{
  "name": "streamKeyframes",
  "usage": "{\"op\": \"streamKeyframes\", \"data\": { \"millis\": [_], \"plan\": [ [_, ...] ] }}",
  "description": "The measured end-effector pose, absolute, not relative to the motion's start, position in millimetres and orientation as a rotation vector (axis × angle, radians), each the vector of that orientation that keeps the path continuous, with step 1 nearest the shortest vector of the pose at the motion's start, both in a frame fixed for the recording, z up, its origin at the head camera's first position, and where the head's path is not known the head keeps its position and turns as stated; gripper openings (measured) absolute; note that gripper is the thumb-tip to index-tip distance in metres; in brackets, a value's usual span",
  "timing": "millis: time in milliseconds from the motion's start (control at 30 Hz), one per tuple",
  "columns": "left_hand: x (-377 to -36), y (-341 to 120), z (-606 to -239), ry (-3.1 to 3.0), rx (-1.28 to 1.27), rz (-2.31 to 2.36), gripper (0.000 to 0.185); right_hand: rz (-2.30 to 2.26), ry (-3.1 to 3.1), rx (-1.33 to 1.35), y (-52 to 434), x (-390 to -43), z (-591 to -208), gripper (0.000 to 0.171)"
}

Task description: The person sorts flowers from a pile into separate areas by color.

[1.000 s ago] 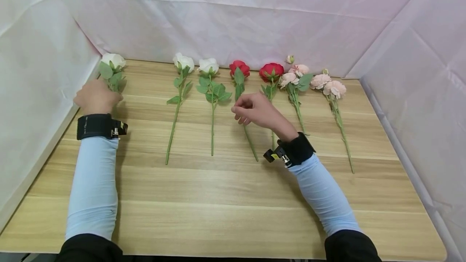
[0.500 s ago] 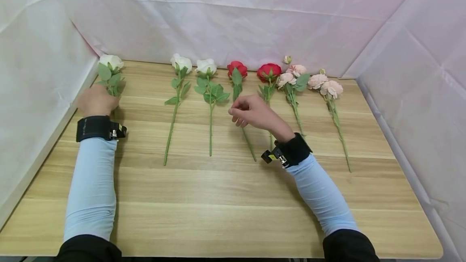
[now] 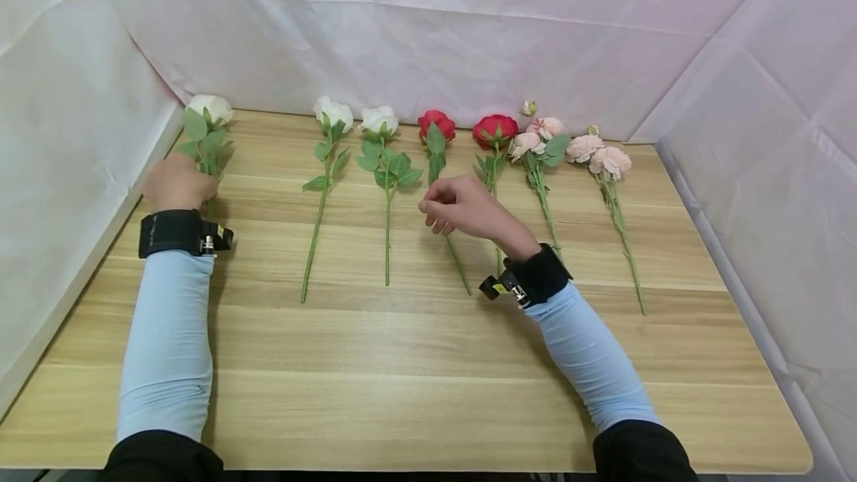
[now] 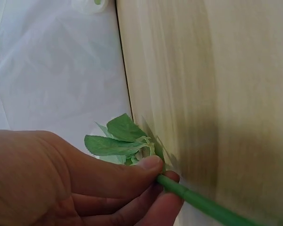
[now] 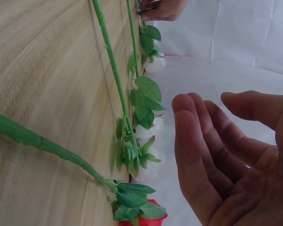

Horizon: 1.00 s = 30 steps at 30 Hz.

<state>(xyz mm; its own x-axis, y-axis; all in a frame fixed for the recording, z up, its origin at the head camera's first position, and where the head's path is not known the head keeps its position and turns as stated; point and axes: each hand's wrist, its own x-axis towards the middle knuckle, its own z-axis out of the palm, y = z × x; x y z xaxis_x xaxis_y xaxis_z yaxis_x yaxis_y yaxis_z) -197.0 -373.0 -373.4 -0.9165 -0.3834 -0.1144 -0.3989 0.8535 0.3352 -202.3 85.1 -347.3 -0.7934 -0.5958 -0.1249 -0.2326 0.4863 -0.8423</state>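
Observation:
At the table's far left corner, my left hand (image 3: 179, 183) holds a white rose (image 3: 210, 108). The left wrist view shows thumb and fingers pinching its green stem (image 4: 198, 201) just below the leaves (image 4: 120, 136). My right hand (image 3: 465, 207) hovers over the left of two red roses (image 3: 437, 125), covering part of its stem. Its fingers are loosely bent with a gap to the thumb and nothing between them, as the right wrist view shows. Two more white roses, one left (image 3: 332, 114) and one right (image 3: 379, 120), lie between the hands.
Right of the right hand lie a second red rose (image 3: 495, 131) and two pink flower sprays, one nearer (image 3: 538, 141) and one farther right (image 3: 602, 158). Stems point toward the front of the wooden table (image 3: 375, 393). White cloth walls (image 3: 428, 28) stand at back and sides.
The white rose in the left hand has shifted very slightly at the corner. The right hand keeps its place over the red rose, and the other flowers stay where they were.

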Motion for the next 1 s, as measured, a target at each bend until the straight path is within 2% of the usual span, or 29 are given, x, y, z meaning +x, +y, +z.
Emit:
{"op": "streamKeyframes", "data": {
  "millis": [233,433,567,700,1000],
  "plan": [
    [-198,-368,-367,3.036,-0.578,0.63,0.022,-1.244,2.329,-0.711,86,-202,-348,0.018],
    [-194,-358,-348,3.083,-0.611,0.644,0.031,-1.235,2.317,-0.717,89,-203,-346,0.02],
    [-192,-349,-332,3.132,-0.638,0.678,0.021,-1.227,2.316,-0.718,90,-203,-345,0.02],
    [-191,-342,-320,3.189,-0.638,0.685,0.036,-1.227,2.311,-0.724,90,-203,-345,0.02],
    [-185,-331,-305,3.263,-0.543,0.73,0.035,-1.218,2.307,-0.735,90,-204,-348,0.02]
  ]
}}
